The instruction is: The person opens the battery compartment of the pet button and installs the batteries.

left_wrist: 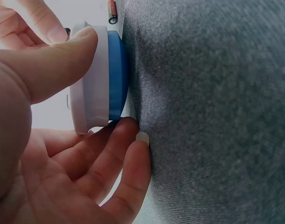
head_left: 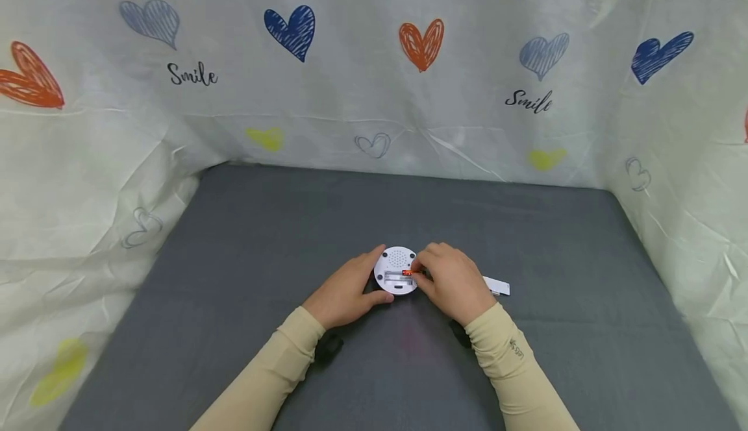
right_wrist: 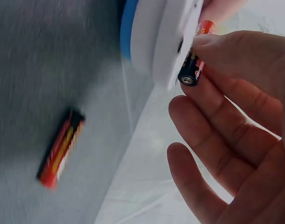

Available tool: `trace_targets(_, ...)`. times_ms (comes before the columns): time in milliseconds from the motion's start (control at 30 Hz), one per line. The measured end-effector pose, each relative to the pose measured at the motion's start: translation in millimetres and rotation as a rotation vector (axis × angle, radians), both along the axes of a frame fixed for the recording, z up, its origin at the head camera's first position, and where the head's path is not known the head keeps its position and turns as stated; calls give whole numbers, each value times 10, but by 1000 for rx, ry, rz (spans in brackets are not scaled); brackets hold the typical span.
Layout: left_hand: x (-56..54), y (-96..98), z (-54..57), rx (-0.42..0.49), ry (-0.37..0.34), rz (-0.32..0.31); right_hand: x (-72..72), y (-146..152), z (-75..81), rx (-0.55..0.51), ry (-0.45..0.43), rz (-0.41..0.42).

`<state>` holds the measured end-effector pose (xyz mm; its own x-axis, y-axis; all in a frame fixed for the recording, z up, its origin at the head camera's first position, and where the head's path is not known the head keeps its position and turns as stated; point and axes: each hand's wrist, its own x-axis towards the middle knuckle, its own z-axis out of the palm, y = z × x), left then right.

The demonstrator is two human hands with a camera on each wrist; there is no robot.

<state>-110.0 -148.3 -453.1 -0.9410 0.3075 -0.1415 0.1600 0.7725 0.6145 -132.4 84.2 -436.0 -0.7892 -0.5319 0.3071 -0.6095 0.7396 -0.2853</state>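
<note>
Cloth wall [head_left: 339, 93]: white with hearts, out past both hands.
Grey table [head_left: 280, 223]: under both hands.
Left hand [head_left: 346, 290]: curled round the left side of the round gadget, with the thumb on the near edge and a finger on the far edge.
Right hand [head_left: 452, 282]: thumb and a finger pinch the held battery; the other fingers are loose and a bit apart.
Round gadget [head_left: 396, 269]: between the hands, white with a blue part below, its battery slot facing up. It looks light and hard, like smooth plastic. The curvy blue side might let it rock, so the rim is a good place to hold.
White strip [head_left: 498, 286]: just right of the right hand.
Held battery [right_wrist: 193, 67]: at the slot's right end; whether it sits in cannot be told. Likely stiff and slippery, best pinched in the middle.
Loose battery [right_wrist: 62, 149]: on the table, near the right hand, not touching it.
</note>
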Motion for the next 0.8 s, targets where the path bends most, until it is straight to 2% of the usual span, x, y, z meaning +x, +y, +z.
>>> trace_targets(300,-4,14,-21,25,10,-19,18,-175,-82,5,58,31)
trace_targets(467,-7,12,-11,23,15,-15,15,-163,-96,-19,44,29)
trace_targets(633,-13,12,-8,13,12,-1,-3,-92,-67,-93,-22,-58)
trace_targets(800,-22,16,-31,-15,10,3,-13,-31,-39,-133,-193,-182)
